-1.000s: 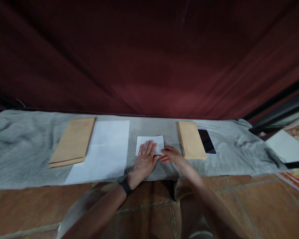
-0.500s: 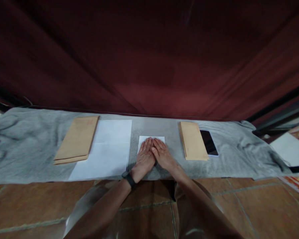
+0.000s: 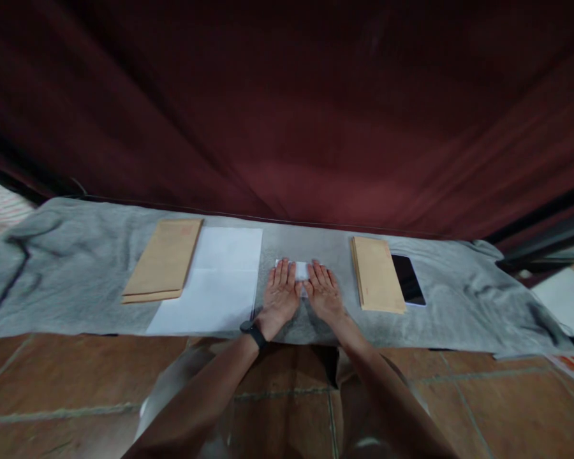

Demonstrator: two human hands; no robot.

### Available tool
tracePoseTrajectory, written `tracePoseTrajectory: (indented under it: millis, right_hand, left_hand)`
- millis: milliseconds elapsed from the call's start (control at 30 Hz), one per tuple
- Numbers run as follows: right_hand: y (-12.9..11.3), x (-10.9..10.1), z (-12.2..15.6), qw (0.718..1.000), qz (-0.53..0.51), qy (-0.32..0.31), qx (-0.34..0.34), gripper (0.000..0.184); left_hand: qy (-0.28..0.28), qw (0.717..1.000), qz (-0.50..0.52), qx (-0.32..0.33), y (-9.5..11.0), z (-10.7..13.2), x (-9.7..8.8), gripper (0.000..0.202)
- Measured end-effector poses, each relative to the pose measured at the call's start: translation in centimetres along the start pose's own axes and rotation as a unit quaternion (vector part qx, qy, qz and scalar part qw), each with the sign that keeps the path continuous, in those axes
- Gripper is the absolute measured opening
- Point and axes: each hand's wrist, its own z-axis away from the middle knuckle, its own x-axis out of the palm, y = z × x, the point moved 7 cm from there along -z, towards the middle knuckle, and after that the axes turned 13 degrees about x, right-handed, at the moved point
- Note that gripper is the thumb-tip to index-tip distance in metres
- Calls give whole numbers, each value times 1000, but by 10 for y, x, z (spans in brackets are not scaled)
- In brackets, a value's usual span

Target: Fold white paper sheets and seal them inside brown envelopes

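Observation:
Both hands press flat on a small piece of folded white paper (image 3: 301, 271) in the middle of the grey cloth. My left hand (image 3: 280, 298), with a dark watch (image 3: 253, 331) on its wrist, covers the paper's left part, fingers stretched out. My right hand (image 3: 324, 295) lies over the right part, fingers also extended. Between the hands a strip of the paper shows; the rest is hidden under them. To the left lie large white sheets (image 3: 215, 293), partly beneath a stack of brown envelopes (image 3: 165, 258).
A second stack of brown envelopes (image 3: 379, 274) lies right of my hands, overlapping a dark-screened phone or tablet (image 3: 408, 280). Grey cloth (image 3: 459, 293) covers the long narrow surface. A dark red curtain (image 3: 287, 127) hangs behind it. Tiled floor (image 3: 76, 376) shows below the front edge.
My hands have slid apart sideways, from touching at the paper's middle to its left and right parts. The view has shifted slightly.

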Motion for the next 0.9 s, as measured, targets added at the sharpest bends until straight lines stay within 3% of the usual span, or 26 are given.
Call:
tracePoseTrajectory:
  millis: [600,733,833,900]
  right_hand:
    - [36,-2,3,999,49,-11,9,60]
    - [37,-3,3,998,52,-19,16,59]
    - [37,-4,3,998,51,-32,18,58]
    - [37,-7,2,998,43,-37,22,58]
  left_hand:
    - [25,999,25,-20,-21,20,-8,61]
    - [44,997,15,60,-2,22,-19,58]
    - [25,988,40,148,21,29,-18,57]
    - [7,985,50,166,31,34,-14,63]
